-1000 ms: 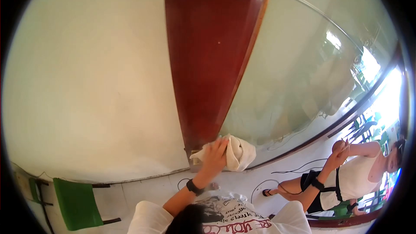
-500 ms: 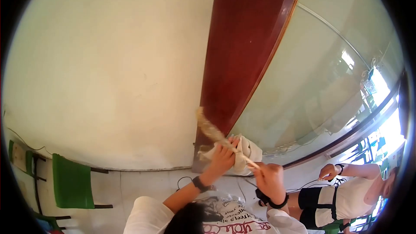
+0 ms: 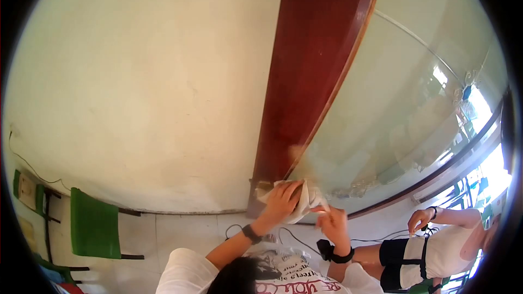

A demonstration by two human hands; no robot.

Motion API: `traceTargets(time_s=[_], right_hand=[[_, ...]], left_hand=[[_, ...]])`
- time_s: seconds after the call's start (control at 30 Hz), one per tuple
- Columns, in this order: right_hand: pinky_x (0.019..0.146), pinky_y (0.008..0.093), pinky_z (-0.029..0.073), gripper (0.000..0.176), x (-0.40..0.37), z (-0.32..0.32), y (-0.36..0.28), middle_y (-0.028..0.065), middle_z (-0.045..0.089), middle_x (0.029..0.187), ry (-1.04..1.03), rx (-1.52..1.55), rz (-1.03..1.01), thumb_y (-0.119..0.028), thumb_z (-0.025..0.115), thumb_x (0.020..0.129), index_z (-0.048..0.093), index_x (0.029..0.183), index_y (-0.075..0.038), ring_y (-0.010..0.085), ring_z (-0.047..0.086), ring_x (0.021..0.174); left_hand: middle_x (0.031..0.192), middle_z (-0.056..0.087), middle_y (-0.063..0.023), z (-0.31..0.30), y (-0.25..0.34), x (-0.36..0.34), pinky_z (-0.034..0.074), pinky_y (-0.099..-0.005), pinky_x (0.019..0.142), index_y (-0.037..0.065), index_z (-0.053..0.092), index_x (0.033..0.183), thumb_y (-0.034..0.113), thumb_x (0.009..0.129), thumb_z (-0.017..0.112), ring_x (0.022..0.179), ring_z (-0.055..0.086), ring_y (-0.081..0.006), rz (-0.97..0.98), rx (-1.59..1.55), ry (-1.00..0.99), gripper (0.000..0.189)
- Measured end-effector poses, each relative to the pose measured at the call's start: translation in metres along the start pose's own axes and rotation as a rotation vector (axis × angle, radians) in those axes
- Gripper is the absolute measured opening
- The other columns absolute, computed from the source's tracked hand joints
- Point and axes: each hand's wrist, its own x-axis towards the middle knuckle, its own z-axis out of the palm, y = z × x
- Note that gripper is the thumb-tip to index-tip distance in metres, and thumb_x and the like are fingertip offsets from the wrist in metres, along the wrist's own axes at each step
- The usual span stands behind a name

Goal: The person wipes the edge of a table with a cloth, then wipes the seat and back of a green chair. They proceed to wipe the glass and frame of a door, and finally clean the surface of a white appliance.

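Note:
My left hand [image 3: 282,200] is closed on a bunched beige cloth bag [image 3: 308,198], its fingers curled over the top. The bag is low in front of my chest, overlapping the foot of the dark red door panel [image 3: 305,71] in this view. My right hand [image 3: 333,224], just right of the bag, is closed round the thin handle of a tan brush-like tool [image 3: 298,153]. That tool is smeared by motion; its pale head shows in front of the panel's right edge. The handle passes close beside the bag, partly lost in the blur.
A cream wall [image 3: 147,87] fills the left, a glossy pale green wall [image 3: 403,98] the right. Green chairs [image 3: 95,223] stand at lower left. Another person [image 3: 436,247] is close on my right, one arm bent. Dark cables [image 3: 297,235] lie on the tiled floor [image 3: 180,234].
The tool's head has swung right, from the panel's left edge to its right edge. My right hand has shifted slightly left and down; my left hand stays on the bag.

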Motion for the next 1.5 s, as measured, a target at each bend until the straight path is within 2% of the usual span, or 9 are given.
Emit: traceTargets(time_s=[0.07,0.17,0.4,0.57,0.83,1.1,1.27,1.37,1.5], right_hand=[[0.042,0.0233,0.038,0.027,-0.024,-0.012,0.038,0.0045,0.052,0.055,0.246,0.164,0.123,-0.021,0.047,0.093,0.061,0.085,0.001,0.009,0.05,0.045],[0.033,0.0227,0.033,0.043,-0.049,-0.045,0.094,0.0048,0.046,0.048,0.582,0.17,0.027,-0.035,0.032,0.098,0.054,0.089,0.002,0.0104,0.042,0.035],[0.03,0.0206,0.025,0.035,-0.101,-0.118,0.136,-0.0015,0.034,0.046,1.224,0.312,0.212,-0.035,0.038,0.097,0.055,0.097,-0.004,0.0072,0.028,0.031],[0.03,0.02,0.023,0.033,-0.106,-0.133,0.154,-0.0025,0.035,0.047,1.216,0.357,0.126,-0.032,0.04,0.096,0.056,0.091,-0.004,0.0063,0.027,0.032],[0.029,0.0202,0.025,0.035,-0.091,-0.15,0.172,-0.0006,0.039,0.048,1.106,0.388,0.095,-0.033,0.042,0.096,0.057,0.088,-0.003,0.0063,0.029,0.03],[0.031,0.0227,0.031,0.033,-0.103,-0.155,0.198,0.0018,0.045,0.056,1.042,0.701,0.098,-0.032,0.041,0.097,0.054,0.085,-0.005,0.0103,0.032,0.029],[0.041,0.0216,0.039,0.033,-0.103,-0.148,0.217,0.0021,0.05,0.062,0.883,0.62,0.154,-0.039,0.045,0.094,0.05,0.103,-0.008,0.0083,0.044,0.044],[0.047,0.0257,0.045,0.031,-0.09,-0.135,0.227,0.0045,0.056,0.066,0.737,0.627,0.45,-0.033,0.052,0.091,0.046,0.108,-0.008,0.0132,0.052,0.052],[0.076,0.0317,0.049,0.046,-0.08,-0.103,0.221,0.0121,0.059,0.1,0.197,0.506,0.121,-0.03,0.062,0.083,0.044,0.116,-0.003,0.0185,0.059,0.086]], left_hand=[[0.12,0.051,-0.0107,-0.002,0.0,-0.004,0.043,-0.0362,0.085,0.002,0.058,0.108,0.018,0.073,0.057,0.098,0.052,-0.0252,0.015,-0.029,-0.019,0.038],[0.117,0.052,-0.0116,-0.004,0.0,0.0,0.045,-0.0351,0.08,0.002,0.059,0.106,0.017,0.072,0.058,0.094,0.053,-0.0258,0.021,-0.085,0.042,0.037],[0.098,0.06,-0.0128,-0.01,0.007,-0.007,0.047,-0.0343,0.074,-0.001,0.062,0.096,0.008,0.075,0.059,0.083,0.057,-0.0253,-0.261,-0.592,0.039,0.023],[0.082,0.064,-0.0078,-0.037,0.017,-0.006,0.049,-0.0304,0.067,-0.001,0.062,0.089,0.009,0.079,0.059,0.076,0.062,-0.0189,-0.689,-1.188,0.272,0.015],[0.091,0.063,-0.0069,-0.146,0.063,0.088,0.047,-0.0311,0.069,0.002,0.062,0.091,0.015,0.076,0.062,0.082,0.06,-0.0194,-0.222,-1.046,0.733,0.019],[0.098,0.062,-0.0081,-0.041,0.052,0.121,0.044,-0.0345,0.071,0.005,0.062,0.091,0.019,0.074,0.064,0.086,0.058,-0.0225,-0.465,-0.93,0.744,0.022],[0.102,0.061,-0.0088,0.055,0.048,0.091,0.042,-0.0367,0.072,0.007,0.062,0.092,0.021,0.072,0.065,0.088,0.056,-0.0244,-0.774,-1.09,0.586,0.024],[0.11,0.059,-0.0088,0.077,0.053,0.058,0.04,-0.0387,0.075,0.009,0.063,0.091,0.02,0.069,0.065,0.093,0.054,-0.0259,-0.149,-0.261,0.305,0.024],[0.113,0.058,-0.0066,0.125,0.086,0.036,0.038,-0.0405,0.08,0.011,0.063,0.093,0.021,0.065,0.065,0.099,0.05,-0.0246,0.104,-0.034,0.379,0.03]])
